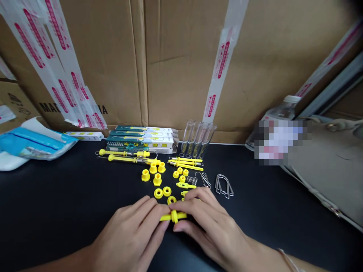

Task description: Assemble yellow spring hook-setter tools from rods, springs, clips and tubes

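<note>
My left hand [136, 228] pinches one end of a flat yellow plastic rod [165, 218] near the table's front. Around the rod sits a yellow flanged collar [174, 216], pinched by the thumb and forefinger of my right hand [208, 224]. Just beyond lie loose yellow rings [166, 191] and several taller flanged caps [157, 179]. Past my right fingers are small yellow caps [176, 174], little metal springs [192, 180] and a yellow slotted rod [185, 185]. My right fingers partly cover more yellow rods.
Finished spring scales [124, 159] lie before stacked boxes [140, 143]. Clear tubes [197, 139] stand beside yellow rods with springs [185, 165]. Wire hooks [224, 185] lie right. A bottle [286, 107] and beige bag [326, 173] stand far right, a blue packet [36, 138] left.
</note>
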`<state>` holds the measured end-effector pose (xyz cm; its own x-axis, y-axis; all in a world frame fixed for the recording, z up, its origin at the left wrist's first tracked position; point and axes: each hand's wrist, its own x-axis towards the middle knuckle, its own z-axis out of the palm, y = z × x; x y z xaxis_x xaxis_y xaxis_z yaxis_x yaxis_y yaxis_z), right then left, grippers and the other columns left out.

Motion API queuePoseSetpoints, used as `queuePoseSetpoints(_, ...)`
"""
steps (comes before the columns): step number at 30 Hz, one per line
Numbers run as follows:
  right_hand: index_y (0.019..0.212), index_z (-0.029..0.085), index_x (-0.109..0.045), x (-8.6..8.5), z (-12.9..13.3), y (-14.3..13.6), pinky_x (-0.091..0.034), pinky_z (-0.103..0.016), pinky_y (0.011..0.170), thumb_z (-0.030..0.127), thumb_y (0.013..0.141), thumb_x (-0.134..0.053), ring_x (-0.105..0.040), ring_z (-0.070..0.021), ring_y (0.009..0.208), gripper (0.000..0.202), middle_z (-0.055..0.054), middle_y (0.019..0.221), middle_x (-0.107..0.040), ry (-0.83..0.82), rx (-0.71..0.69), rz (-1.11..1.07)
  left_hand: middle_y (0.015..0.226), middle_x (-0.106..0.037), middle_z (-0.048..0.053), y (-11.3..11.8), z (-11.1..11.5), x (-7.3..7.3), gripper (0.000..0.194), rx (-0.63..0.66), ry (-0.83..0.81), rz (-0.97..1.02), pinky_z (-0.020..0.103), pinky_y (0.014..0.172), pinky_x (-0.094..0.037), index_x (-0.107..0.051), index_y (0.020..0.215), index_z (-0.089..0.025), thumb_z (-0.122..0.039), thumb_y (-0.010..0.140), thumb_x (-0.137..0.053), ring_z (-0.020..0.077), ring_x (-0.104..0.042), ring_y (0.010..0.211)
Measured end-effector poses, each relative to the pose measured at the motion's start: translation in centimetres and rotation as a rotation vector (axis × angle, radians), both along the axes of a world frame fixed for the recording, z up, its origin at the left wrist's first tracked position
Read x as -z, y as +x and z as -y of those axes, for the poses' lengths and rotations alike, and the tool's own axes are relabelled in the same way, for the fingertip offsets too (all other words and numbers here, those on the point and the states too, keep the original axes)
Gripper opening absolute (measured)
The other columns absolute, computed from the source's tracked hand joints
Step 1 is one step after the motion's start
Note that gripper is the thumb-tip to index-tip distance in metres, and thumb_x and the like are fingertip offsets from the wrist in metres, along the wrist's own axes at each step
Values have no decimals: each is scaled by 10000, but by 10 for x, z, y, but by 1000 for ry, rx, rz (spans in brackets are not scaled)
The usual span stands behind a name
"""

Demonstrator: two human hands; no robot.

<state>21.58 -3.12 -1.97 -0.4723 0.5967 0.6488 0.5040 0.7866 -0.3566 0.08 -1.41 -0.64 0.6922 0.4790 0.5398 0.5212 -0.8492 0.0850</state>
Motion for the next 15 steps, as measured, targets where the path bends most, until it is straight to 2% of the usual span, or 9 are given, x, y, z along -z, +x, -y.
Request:
queuePoseSetpoints(3, 1229, 150, -559, 3, 0, 1, -519, -315, 816, 247, 1001, -568, -613, -188, 870, 248, -68, 983, -720, -73, -41, -77, 764, -686, -23, 0, -1, 1, 271, -16, -44, 43, 271, 538, -481, -570, 949, -232, -285, 1051, -325, 164, -677, 654)
queuePoseSetpoints(8, 1200, 174, -563, 3, 1, 3, -539, -259, 733, 227, 1028, -512, -650, -159, 781, 187, -50, 910, -715, -198, -115, -114, 754, -696, -41, -1, -4, 2, 292, -15, -59, 62, 241, 503, -470, -580, 989, -237, -403, 1061, -350, 132, -694, 623)
queuePoseSetpoints(11, 1224, 177, -551, 2, 1, 5, -545, -259, 736, 197, 1038, -481, -662, -159, 789, 200, -51, 914, -717, -202, -153, -95, 798, -726, -53, -3, -5, 1, 311, -9, -87, 59, 234, 533, -488, -585, 1036, -248, -446, 1060, -347, 121, -710, 641)
queuePoseSetpoints(15, 1226, 177, -542, 3, 0, 5, -551, -272, 735, 174, 1031, -491, -674, -162, 790, 202, -61, 962, -730, -148, -162, -50, 780, -716, -61, -4, -6, 2, 309, -6, -105, 53, 232, 548, -495, -609, 1035, -253, -425, 1064, -353, 113, -708, 630)
